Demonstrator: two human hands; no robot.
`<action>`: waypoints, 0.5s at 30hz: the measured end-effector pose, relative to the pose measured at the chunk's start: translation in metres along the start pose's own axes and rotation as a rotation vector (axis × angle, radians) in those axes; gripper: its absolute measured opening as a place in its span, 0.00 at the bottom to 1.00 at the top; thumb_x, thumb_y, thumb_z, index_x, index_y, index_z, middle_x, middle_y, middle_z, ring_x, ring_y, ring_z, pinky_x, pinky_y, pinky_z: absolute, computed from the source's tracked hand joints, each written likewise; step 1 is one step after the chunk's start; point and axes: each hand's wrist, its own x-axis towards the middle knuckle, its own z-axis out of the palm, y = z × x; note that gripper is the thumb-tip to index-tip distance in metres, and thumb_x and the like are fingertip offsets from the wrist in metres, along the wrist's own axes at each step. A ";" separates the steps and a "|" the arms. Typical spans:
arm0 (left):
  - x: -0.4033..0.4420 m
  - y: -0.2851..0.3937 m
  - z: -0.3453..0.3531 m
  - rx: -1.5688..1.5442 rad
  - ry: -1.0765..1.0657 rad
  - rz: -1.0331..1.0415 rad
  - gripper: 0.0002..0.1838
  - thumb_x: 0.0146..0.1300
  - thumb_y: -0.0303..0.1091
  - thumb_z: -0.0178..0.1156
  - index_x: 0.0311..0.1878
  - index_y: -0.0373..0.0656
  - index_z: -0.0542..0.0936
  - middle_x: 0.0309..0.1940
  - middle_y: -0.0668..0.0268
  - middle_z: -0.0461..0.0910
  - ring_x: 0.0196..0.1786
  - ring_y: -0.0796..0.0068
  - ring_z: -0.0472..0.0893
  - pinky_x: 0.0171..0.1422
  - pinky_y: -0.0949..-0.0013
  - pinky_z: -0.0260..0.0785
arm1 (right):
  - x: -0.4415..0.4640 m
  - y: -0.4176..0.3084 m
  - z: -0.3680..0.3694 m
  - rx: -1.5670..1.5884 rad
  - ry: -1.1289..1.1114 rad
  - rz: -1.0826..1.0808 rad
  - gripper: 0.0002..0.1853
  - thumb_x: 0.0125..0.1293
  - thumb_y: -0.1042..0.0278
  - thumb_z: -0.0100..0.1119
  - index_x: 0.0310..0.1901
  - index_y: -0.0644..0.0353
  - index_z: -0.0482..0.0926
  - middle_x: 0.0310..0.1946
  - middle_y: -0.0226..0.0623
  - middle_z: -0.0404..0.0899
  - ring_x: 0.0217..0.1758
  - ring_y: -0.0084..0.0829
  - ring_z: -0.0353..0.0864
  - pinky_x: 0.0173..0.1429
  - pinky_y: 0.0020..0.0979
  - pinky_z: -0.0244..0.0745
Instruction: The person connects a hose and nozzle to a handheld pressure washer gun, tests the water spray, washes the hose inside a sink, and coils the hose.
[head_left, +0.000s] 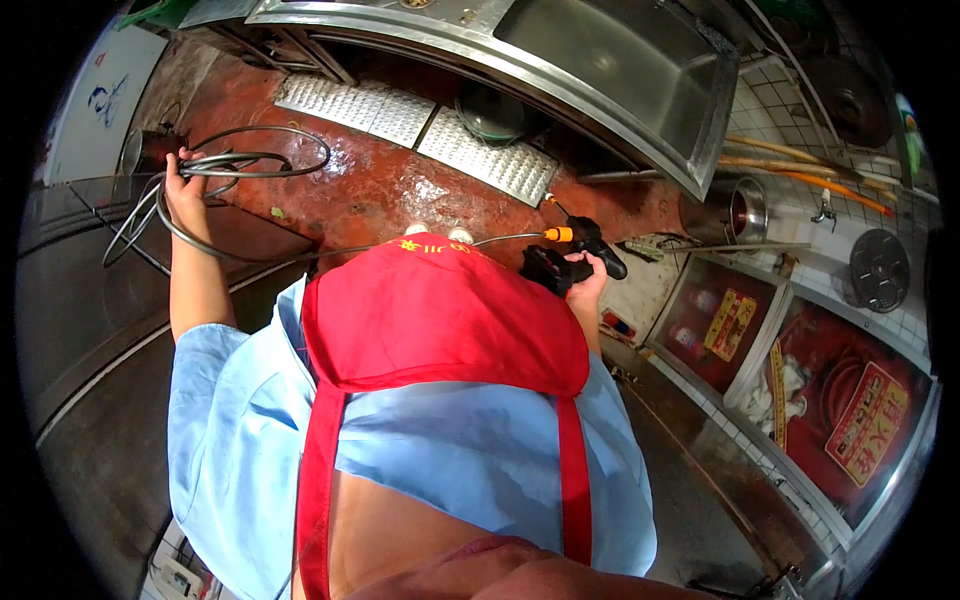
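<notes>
My left hand (pixel 186 185) is closed round a coiled grey hose (pixel 262 165), whose loops hang to both sides of it. From the coil, the hose runs across in front of the red apron (pixel 450 320) toward an orange connector (pixel 559 234). That connector joins a black spray gun (pixel 590 243). My right hand (pixel 588 281) has its fingers wrapped round the black gun's body; part of the grip is hidden by the fingers. A thin nozzle with an orange tip (pixel 550 199) points toward the metal floor plates.
Textured metal plates (pixel 403 117) lie on the wet red floor (pixel 345 170). A steel sink counter (pixel 610 60) runs along the top. At the right are a steel pot (pixel 748 211), orange pipes (pixel 835 187) and a glass-fronted red fire hose cabinet (pixel 790 335). Dark steel surfaces flank the left.
</notes>
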 end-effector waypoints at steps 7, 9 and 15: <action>-0.017 -0.010 0.008 0.487 -0.126 0.308 0.10 0.62 0.36 0.52 0.34 0.37 0.71 0.24 0.64 0.70 0.31 0.69 0.69 0.42 0.66 0.66 | -0.007 -0.004 -0.002 -0.065 0.007 -0.060 0.05 0.47 0.74 0.51 0.27 0.61 0.68 0.20 0.34 0.69 0.24 0.32 0.70 0.40 0.37 0.69; 0.031 -0.007 -0.052 0.145 -0.253 0.084 0.10 0.59 0.24 0.50 0.45 0.37 0.66 0.35 0.64 0.69 0.40 0.72 0.70 0.48 0.71 0.64 | -0.002 -0.008 -0.009 -0.066 0.021 -0.080 0.05 0.48 0.74 0.51 0.27 0.61 0.68 0.20 0.33 0.70 0.24 0.32 0.71 0.42 0.39 0.69; -0.009 -0.007 0.011 0.309 0.000 0.205 0.13 0.62 0.40 0.52 0.33 0.37 0.71 0.21 0.63 0.71 0.29 0.66 0.69 0.41 0.63 0.64 | -0.012 -0.009 -0.003 -0.048 0.021 -0.070 0.04 0.49 0.73 0.51 0.27 0.59 0.67 0.20 0.33 0.70 0.25 0.31 0.71 0.42 0.41 0.69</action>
